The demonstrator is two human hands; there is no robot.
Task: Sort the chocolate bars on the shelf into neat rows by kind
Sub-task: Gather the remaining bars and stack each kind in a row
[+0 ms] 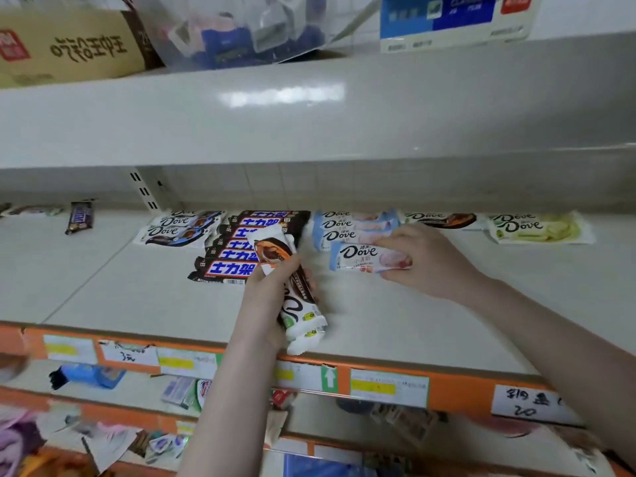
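Note:
My left hand (266, 297) grips a white-and-brown Dove bar (292, 294), held upright above the shelf (137, 287). My right hand (423, 259) holds a pale blue-and-pink Dove bar (364, 258) flat, just in front of a row of matching pink Dove bars (351, 227). To the left lies a row of several dark Snickers bars (234, 249), then a row of blue-brown Dove bars (179, 228). At the back right sit an orange-brown Dove bar (444, 220) and green Dove bars (540, 227).
A lone dark bar (80, 216) lies at the far left of the shelf, with more wrappers (34, 210) beyond it. An upper shelf (309, 108) overhangs closely. An orange price strip (378, 380) runs along the front edge; cluttered lower shelves (103, 425) sit below.

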